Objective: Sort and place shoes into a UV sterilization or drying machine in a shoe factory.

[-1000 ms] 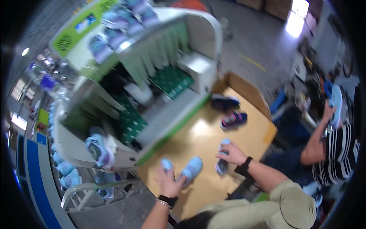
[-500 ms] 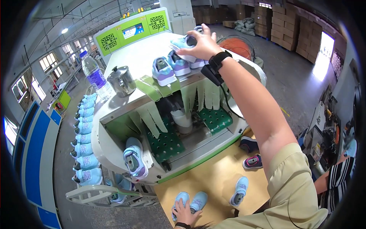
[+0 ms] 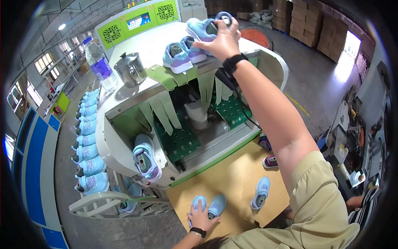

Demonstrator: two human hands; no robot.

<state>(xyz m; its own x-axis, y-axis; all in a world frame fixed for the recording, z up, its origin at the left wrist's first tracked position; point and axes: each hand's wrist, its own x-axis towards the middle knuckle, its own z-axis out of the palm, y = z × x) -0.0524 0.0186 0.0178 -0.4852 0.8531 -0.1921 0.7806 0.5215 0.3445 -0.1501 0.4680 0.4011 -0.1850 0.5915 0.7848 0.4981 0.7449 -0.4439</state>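
Note:
My right hand (image 3: 224,42) reaches over the top of the white machine, fingers curled round a light blue and lilac shoe (image 3: 200,30). A second shoe collar (image 3: 224,18) shows at its fingertips; whether both are gripped is partly hidden. Beside it, two similar shoes, a left one (image 3: 177,58) and a right one (image 3: 193,50), stand at the machine's edge. Low in the view, my left hand (image 3: 202,216) is bent round the heel end of a light blue shoe (image 3: 198,201) on a tan board (image 3: 236,182). Another light blue shoe (image 3: 217,205) lies right against that hand.
A steel lidded pot (image 3: 130,70) and a water bottle (image 3: 98,62) stand on the machine. One shoe (image 3: 146,159) rests on its left ledge, another (image 3: 261,193) on the board. Shoes (image 3: 87,151) line a rack at left. Striped cloth (image 3: 365,209) shows a person at right.
The view has shifted slightly. My right hand has turned a little with the shoe; the shoe seen beneath it no longer shows there. My left hand stays on its shoe.

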